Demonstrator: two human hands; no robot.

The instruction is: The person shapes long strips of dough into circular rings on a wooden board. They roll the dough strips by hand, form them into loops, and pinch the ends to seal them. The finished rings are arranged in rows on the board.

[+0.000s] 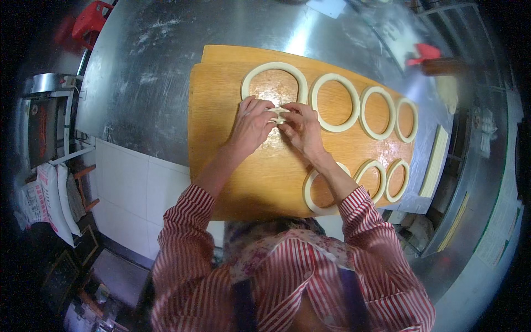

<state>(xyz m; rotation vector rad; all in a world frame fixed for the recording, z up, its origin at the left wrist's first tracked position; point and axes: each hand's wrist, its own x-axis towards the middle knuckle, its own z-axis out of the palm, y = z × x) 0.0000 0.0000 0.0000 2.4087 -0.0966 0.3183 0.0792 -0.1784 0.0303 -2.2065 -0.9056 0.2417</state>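
Both my hands meet at the near side of a pale dough ring [275, 66] at the far left of a wooden board [243, 166]. My left hand [254, 123] pinches the dough from the left, and my right hand [301, 128] pinches it from the right, the fingertips close together. Between them shows a small flattened bit of the dough; the rest of the join is hidden by my fingers. To the right lie a closed dough ring [314, 105] and several more rings in two rows. My right forearm passes over part of the near-row ring [308, 196].
The board rests on a metal table [144, 72] dusted with flour. At the right edge lies a long pale strip [434, 160]. Red stools [91, 25] stand beyond the table's far left corner, and white sacks [55, 199] are at the left.
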